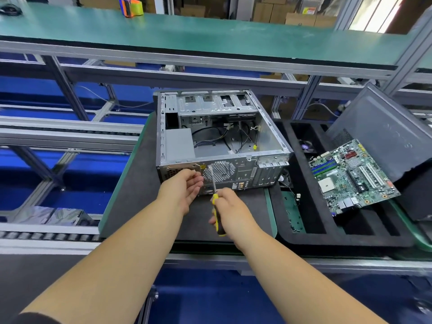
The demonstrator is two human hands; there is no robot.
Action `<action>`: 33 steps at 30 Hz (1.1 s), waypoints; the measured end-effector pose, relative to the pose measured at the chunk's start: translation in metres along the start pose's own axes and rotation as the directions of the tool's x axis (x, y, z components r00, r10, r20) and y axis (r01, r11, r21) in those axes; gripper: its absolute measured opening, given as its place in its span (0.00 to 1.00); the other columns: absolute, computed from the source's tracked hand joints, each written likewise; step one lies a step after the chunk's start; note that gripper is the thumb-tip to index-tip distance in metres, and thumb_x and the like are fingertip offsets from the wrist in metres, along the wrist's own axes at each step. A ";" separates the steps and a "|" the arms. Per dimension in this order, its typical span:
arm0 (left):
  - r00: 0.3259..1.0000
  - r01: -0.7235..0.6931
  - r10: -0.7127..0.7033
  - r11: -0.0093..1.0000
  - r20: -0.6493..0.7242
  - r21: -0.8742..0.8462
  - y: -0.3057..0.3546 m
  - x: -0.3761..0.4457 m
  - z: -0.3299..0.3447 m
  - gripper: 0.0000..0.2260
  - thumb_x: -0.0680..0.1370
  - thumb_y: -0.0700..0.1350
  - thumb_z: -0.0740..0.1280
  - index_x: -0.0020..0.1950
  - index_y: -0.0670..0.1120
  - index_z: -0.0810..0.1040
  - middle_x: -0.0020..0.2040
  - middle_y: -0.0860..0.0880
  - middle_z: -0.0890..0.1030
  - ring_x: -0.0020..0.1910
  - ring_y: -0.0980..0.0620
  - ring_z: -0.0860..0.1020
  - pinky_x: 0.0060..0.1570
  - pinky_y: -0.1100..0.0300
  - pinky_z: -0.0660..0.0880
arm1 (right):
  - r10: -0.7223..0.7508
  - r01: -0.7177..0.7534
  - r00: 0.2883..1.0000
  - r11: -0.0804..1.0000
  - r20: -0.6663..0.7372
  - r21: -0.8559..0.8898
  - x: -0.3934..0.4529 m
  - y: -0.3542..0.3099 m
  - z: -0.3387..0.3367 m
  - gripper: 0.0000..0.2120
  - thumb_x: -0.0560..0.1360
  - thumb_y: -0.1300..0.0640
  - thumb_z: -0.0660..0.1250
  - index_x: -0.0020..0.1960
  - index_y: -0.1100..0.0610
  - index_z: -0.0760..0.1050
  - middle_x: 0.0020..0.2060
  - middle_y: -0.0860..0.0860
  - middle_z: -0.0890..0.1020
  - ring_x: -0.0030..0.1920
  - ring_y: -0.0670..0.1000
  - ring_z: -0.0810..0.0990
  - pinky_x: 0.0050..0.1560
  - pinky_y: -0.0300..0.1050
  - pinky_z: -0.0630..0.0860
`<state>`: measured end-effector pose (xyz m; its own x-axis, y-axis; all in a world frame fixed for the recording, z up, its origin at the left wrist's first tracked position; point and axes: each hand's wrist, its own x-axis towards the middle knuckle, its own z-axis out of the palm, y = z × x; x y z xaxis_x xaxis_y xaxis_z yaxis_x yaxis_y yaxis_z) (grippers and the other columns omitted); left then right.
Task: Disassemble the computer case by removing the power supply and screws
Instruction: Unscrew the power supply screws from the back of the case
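Bare matt-grey sheet-metal computer case, perforated at the back, on a dark matt foam mat.

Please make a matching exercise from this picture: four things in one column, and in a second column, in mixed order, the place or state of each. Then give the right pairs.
Things:
1. screwdriver
2. motherboard
3. power supply
4. tape dispenser

Places or states:
A. on the far green shelf
B. inside the open computer case, at its left side
C. gripped by the right hand
D. lying tilted on the black foam tray, right of the case

Pairs: 1-C, 2-D, 3-B, 4-A
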<state>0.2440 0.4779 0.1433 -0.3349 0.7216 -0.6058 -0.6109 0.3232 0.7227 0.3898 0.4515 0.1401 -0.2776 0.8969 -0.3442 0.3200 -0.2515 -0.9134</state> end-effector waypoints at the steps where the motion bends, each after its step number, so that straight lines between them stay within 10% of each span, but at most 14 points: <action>1: 1.000 -0.004 0.004 0.999 -0.003 0.041 -0.004 -0.003 0.005 0.09 0.78 0.44 0.65 0.41 0.43 0.80 0.29 0.52 0.82 0.26 0.60 0.80 0.25 0.69 0.74 | 0.018 -0.016 1.000 0.996 -0.020 0.085 0.000 0.000 -0.006 0.06 0.78 0.57 0.57 0.46 0.51 0.71 0.35 0.50 0.74 0.30 0.49 0.75 0.31 0.40 0.70; 9: 0.960 -0.072 -0.075 0.865 0.271 0.496 -0.047 -0.036 0.073 0.10 0.76 0.42 0.65 0.36 0.43 0.80 0.27 0.51 0.78 0.23 0.58 0.73 0.27 0.67 0.69 | -0.102 0.133 0.959 0.986 -0.263 0.102 0.010 0.010 -0.083 0.01 0.77 0.55 0.68 0.48 0.49 0.78 0.38 0.48 0.80 0.32 0.46 0.71 0.35 0.42 0.68; 22: 0.935 -0.107 -0.123 0.795 0.332 0.597 -0.113 -0.046 0.171 0.10 0.80 0.44 0.63 0.41 0.44 0.79 0.29 0.52 0.77 0.28 0.57 0.72 0.34 0.65 0.69 | -0.027 0.069 0.948 0.990 -0.317 0.121 0.014 0.062 -0.197 0.07 0.76 0.56 0.68 0.39 0.50 0.77 0.31 0.47 0.79 0.30 0.47 0.71 0.32 0.44 0.68; 33: 0.852 -0.521 0.247 0.488 0.462 0.700 -0.095 -0.050 0.163 0.08 0.78 0.44 0.66 0.42 0.54 0.82 0.37 0.56 0.83 0.37 0.59 0.79 0.42 0.62 0.75 | 0.123 -0.092 0.938 0.990 -0.324 0.109 0.039 0.090 -0.239 0.03 0.74 0.62 0.61 0.43 0.62 0.70 0.37 0.57 0.75 0.33 0.54 0.68 0.37 0.50 0.67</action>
<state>0.4356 0.5109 0.1589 -0.1050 0.9773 -0.1841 0.3790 0.2104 0.9012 0.6241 0.5508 0.0963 0.0728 0.9283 -0.3645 0.2437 -0.3710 -0.8961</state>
